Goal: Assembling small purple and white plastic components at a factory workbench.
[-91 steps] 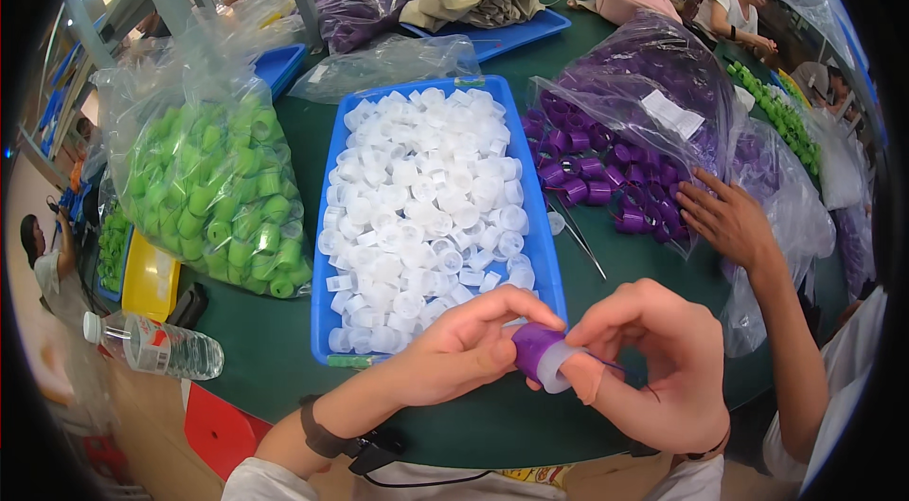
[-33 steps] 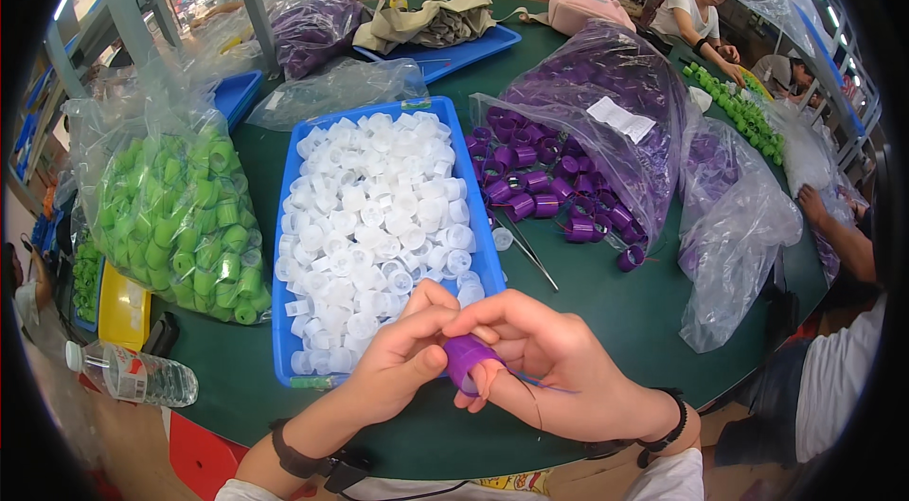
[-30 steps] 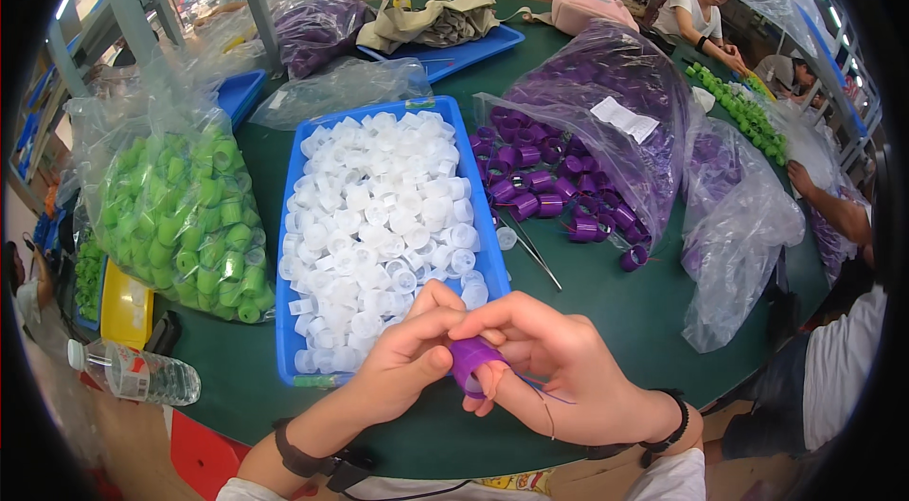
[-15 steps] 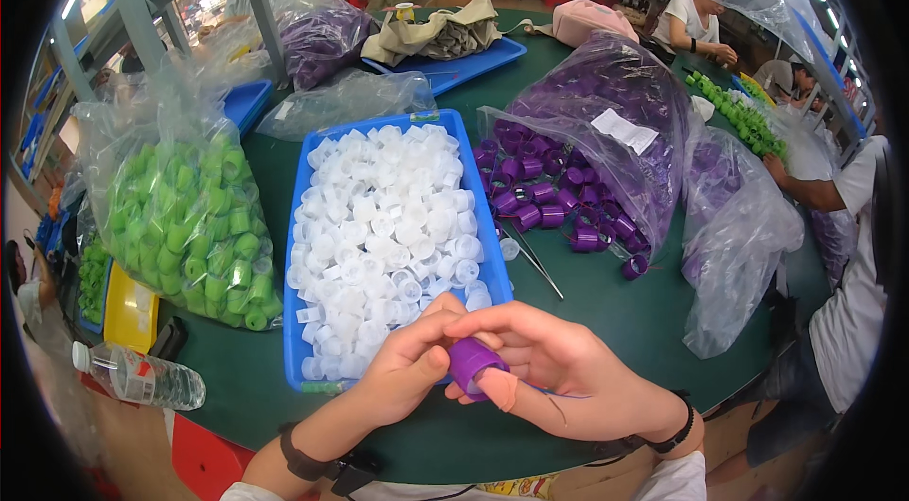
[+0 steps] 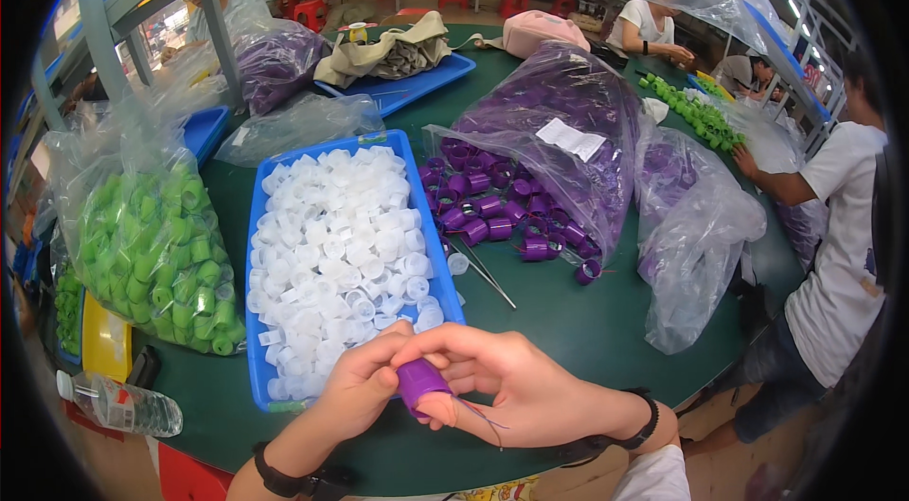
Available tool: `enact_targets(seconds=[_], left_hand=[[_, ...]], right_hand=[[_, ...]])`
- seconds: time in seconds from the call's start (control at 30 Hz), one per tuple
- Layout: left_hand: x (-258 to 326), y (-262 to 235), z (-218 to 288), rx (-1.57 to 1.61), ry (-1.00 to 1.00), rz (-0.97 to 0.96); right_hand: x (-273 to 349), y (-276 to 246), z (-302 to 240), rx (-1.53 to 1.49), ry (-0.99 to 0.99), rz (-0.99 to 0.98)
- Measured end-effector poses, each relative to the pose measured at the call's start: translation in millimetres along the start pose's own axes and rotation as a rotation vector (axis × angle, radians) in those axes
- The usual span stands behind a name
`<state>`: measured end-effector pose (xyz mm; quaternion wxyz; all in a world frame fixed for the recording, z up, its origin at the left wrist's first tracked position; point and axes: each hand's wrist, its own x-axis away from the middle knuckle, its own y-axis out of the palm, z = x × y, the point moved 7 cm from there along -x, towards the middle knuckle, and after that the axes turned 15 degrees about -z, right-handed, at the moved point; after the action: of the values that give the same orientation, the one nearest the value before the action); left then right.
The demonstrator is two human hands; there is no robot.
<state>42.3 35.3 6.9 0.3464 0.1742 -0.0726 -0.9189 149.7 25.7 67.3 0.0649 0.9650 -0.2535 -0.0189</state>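
Purple cylinder (image 5: pixel 418 385): where is it in the head view?

Above the near part of the desk (image 5: pixel 587 340), just in front of the blue tray (image 5: pixel 436 255). The left hand (image 5: pixel 352 397) pinches it, and the right hand (image 5: pixel 521 392) closes on it too, its thumb in an orange cover (image 5: pixel 436 409) at the near opening

Is that piece done?

I can't tell: the thumb blocks the opening, so what sits inside is hidden. Thin wires (image 5: pixel 484 415) trail beside the thumb. With both hands on it, I'd judge it mid-work

What is left, then?

Plenty, I'd say: loose purple cylinders (image 5: pixel 492 217) lie by the mouth of a clear bag (image 5: pixel 587 184), and white cups (image 5: pixel 331 236) heap the tray. I can't pick out any finished pieces
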Motion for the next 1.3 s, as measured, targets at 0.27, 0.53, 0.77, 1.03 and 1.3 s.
enact_targets(seconds=[0.27,0.53,0.77,1.03,1.3], left_hand=[[1.9,-6.9,2.2,0.148,-0.015,0.149],[2.7,-3.5,3.5,0.171,0.009,0.091],[4.2,-6.1,-0.8,0.102,0.071,0.103],[3.3,-5.4,5.5,0.18,0.131,0.119],[4.3,-11.3,7.2,0.09,0.155,0.158]], right_hand=[[-9.6,-0.8,7.1,-0.162,-0.141,0.071],[-7.7,-1.4,11.0,-0.176,-0.186,0.083],[-5.5,-3.3,2.0,-0.099,-0.149,0.041],[-3.9,-5.4,3.8,-0.157,-0.117,0.156],[-2.9,-12.5,16.2,-0.373,-0.167,0.266]])
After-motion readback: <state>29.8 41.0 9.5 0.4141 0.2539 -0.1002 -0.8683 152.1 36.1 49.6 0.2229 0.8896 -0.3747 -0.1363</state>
